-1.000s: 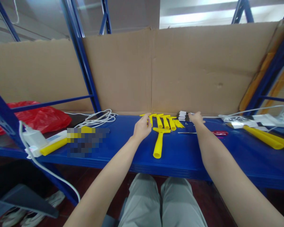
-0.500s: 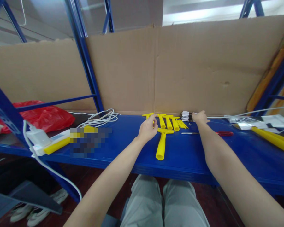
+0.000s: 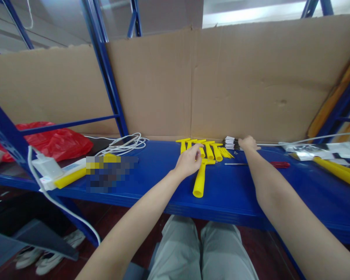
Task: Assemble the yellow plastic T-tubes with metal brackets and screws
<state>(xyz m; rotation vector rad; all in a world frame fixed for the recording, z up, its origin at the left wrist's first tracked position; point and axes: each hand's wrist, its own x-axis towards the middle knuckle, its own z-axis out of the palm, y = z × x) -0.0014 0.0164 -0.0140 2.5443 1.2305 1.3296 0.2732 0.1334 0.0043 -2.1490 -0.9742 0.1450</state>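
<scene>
Several yellow T-shaped handles [image 3: 217, 153] lie in a row at the back of the blue shelf. Nearer the front edge is one more yellow T-shaped handle [image 3: 199, 182]. My left hand [image 3: 189, 159] is above the row and beside the head of the front handle, fingers curled; whether it grips anything is hidden. Small yellow pieces [image 3: 226, 153] lie right of the row. My right hand [image 3: 249, 144] is at the right end of a stack of black-and-white pieces [image 3: 230, 143], its fingertips mostly hidden. A screwdriver with a red handle [image 3: 280, 165] lies under my right forearm.
On the left are a power strip with a white plug [image 3: 48, 167], a coiled white cable [image 3: 128, 144] and a red plastic bag [image 3: 55, 142]. Silver-white packets [image 3: 312, 151] and yellow tubes [image 3: 338, 171] lie at the right. Cardboard [image 3: 163, 89] stands behind the shelf.
My left hand has moved right, from the left end of the yellow row to near the head of the front handle. My right hand has stayed by the black-and-white stack.
</scene>
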